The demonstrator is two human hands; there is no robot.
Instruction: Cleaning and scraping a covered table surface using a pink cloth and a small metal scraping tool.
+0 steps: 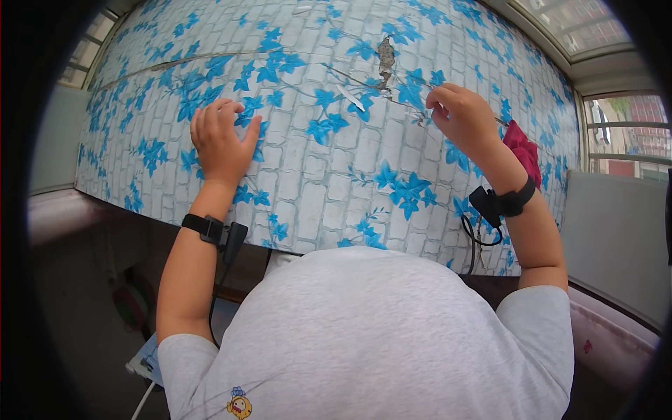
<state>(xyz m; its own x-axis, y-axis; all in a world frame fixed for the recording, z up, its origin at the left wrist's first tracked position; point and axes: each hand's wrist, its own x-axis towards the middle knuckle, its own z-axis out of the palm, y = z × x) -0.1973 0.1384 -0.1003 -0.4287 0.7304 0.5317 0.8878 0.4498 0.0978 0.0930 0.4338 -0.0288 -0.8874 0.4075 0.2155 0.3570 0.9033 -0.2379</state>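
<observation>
My left hand rests over the table, palm down, thumb held apart from the slightly bent fingers, with nothing in it. Further to the right, my right hand is closed, its fingers curled toward the thumb near the torn patch of the cover. Whatever those fingertips hold, if anything, is too small or hidden to tell. Beside my right wrist lies a crumpled dark red cloth, partly covered by the forearm. Between the hands, nearer the right one, is a thin white strip.
A brick-patterned cover with blue leaves lies over the table, with a torn patch and a long seam at the far side. Black straps with small devices sit on both forearms, cables hanging from them. Windows flank the table.
</observation>
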